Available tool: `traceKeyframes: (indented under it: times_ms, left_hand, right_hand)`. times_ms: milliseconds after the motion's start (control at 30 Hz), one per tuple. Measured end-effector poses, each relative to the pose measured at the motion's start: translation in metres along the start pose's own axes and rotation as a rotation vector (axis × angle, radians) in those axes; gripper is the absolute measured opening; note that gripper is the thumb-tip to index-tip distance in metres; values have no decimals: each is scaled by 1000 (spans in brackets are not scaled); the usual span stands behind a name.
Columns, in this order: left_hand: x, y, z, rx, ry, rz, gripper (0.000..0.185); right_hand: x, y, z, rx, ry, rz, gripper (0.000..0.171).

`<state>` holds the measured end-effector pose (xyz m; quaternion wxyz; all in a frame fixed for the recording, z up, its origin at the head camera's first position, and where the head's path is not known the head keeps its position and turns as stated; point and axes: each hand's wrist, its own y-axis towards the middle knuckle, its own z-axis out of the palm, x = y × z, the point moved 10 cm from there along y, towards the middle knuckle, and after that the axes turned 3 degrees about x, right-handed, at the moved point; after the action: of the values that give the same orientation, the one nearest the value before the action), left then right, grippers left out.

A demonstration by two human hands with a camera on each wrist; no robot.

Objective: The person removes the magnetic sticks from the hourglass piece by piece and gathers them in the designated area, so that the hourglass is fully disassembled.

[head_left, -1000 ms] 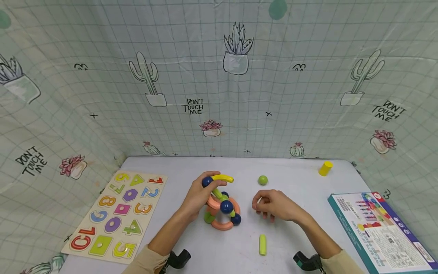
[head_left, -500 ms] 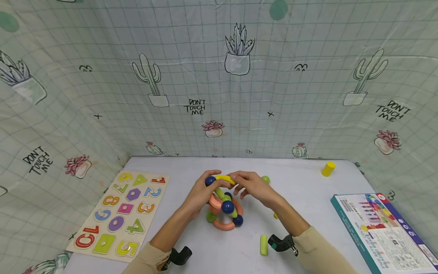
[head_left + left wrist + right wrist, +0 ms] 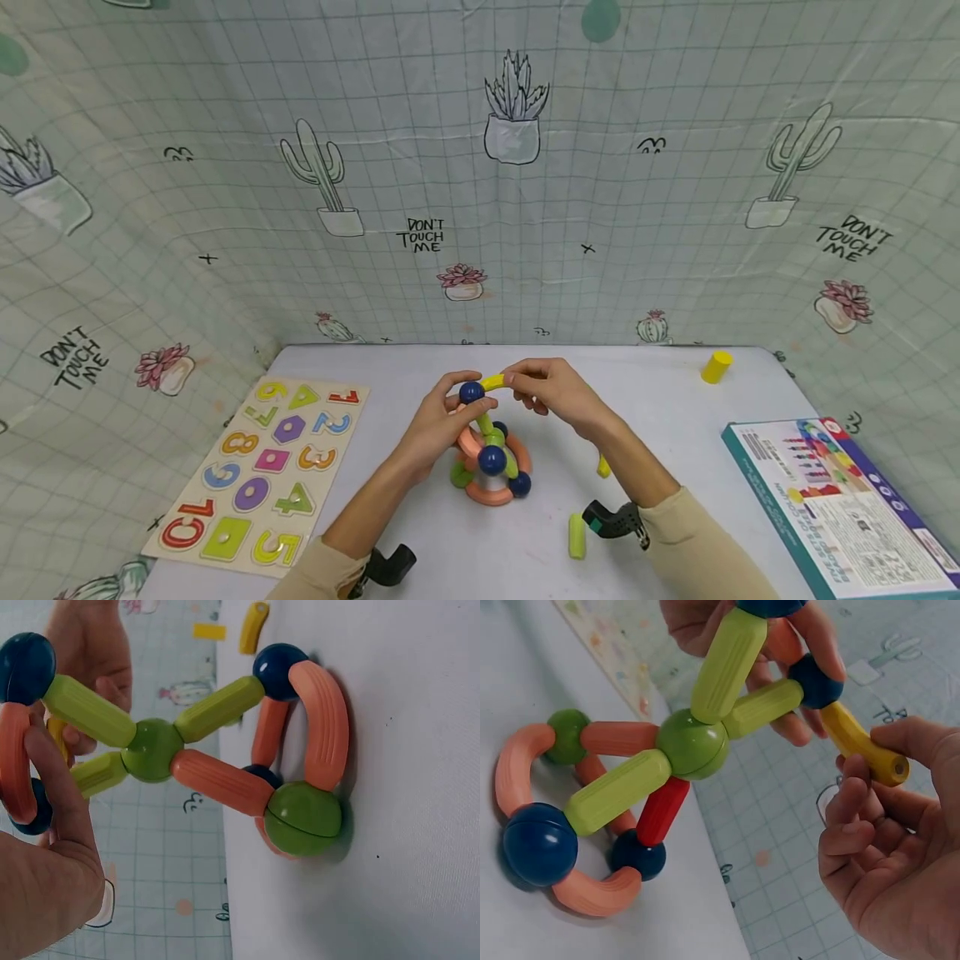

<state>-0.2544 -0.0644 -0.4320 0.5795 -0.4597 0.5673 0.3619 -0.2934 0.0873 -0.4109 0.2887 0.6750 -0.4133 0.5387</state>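
Note:
A toy structure of balls and rods stands on the table, its base a ring of orange curved rods (image 3: 328, 727) with blue and green balls (image 3: 304, 817). Lime rods (image 3: 619, 791) and a red rod (image 3: 662, 812) meet at a green centre ball (image 3: 694, 742). My left hand (image 3: 429, 429) holds the top, fingers round an upper blue ball (image 3: 472, 392) and an orange curved rod (image 3: 16, 761). My right hand (image 3: 561, 393) pinches a yellow curved rod (image 3: 862, 746) between thumb and fingers. The yellow rod's other end meets a blue ball (image 3: 815, 679).
A lime rod (image 3: 576, 536) lies in front, and a yellow piece (image 3: 603, 467) shows beside the right forearm. A yellow cylinder (image 3: 717, 367) stands at the back right. A number puzzle board (image 3: 258, 467) lies left, a toy box (image 3: 840, 500) right.
My right hand has moved left from over the table and now pinches the yellow curved rod. The top blue ball has shifted slightly right. A loose green ball is now hidden behind that hand.

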Motion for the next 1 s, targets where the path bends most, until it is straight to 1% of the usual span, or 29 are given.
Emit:
traceKeyframes:
  times_ms: [133, 233, 367, 567, 833, 1000]
  left_hand:
    - [-7, -1, 1, -15, 42, 74, 52]
    - [-12, -2, 2, -24, 77, 113, 48]
    - [-13, -3, 4, -44, 118, 118, 45]
    - [-18, -3, 6, -66, 178, 135, 43]
    - [-20, -4, 8, -78, 193, 148, 42]
    - [-23, -4, 8, -96, 254, 146, 42]
  right_hand:
    - [-1, -3, 4, 44, 4, 22, 28]
    - [-2, -4, 5, 64, 7, 32, 27]
    - [0, -4, 9, 80, 20, 20, 29]
    - [8, -4, 18, 93, -7, -25, 33]
    - [10, -2, 19, 47, -30, -56, 26]
    - [9, -1, 16, 19, -28, -67, 25]
